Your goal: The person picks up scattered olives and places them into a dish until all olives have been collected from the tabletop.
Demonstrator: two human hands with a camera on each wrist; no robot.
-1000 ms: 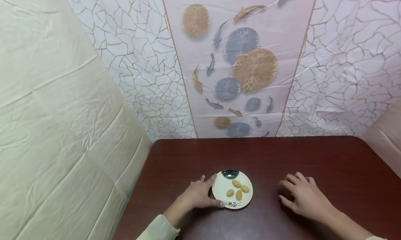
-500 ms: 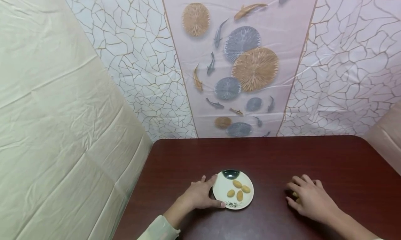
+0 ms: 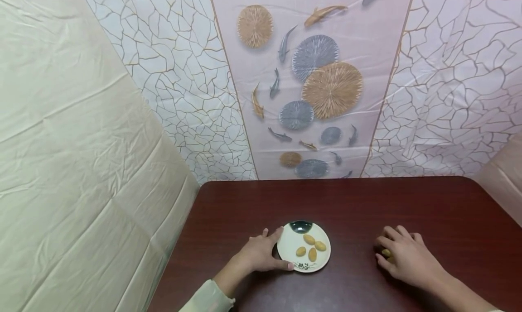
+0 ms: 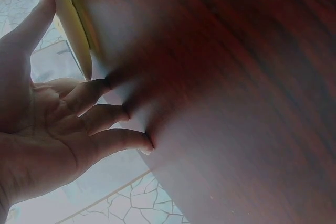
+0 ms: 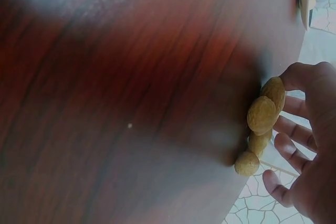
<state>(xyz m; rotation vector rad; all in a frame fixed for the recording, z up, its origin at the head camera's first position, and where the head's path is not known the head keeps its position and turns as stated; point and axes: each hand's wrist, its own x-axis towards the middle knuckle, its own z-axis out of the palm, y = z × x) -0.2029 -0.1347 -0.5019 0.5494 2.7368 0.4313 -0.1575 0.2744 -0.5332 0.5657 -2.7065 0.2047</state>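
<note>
My left hand (image 3: pixel 258 253) rests at the left rim of a round cream plate (image 3: pixel 285 248); thumb and index finger lie spread against the rim. In the left wrist view the other fingers (image 4: pixel 118 135) reach down to the table, nearly straight. On the plate lie several small yellow-brown oval pieces (image 3: pixel 308 239). To the right, my right hand (image 3: pixel 408 255) arches low over a cluster of similar rough-skinned pieces (image 5: pixel 261 115) on the table. Its thumb touches the one at the end, its other fingers curve loosely behind; I cannot tell whether it pinches that piece.
The dark red wooden table (image 3: pixel 346 203) has rounded back corners. A patterned cloth (image 3: pixel 310 135) with fish hangs along its back edge, and a cream cloth (image 3: pixel 102 167) stands along the left side. Table surface separates the plate from the right hand.
My right hand has shifted slightly to the right, and a yellow-brown piece now shows between its thumb and index finger. The left hand and plate hold nearly the same place.
</note>
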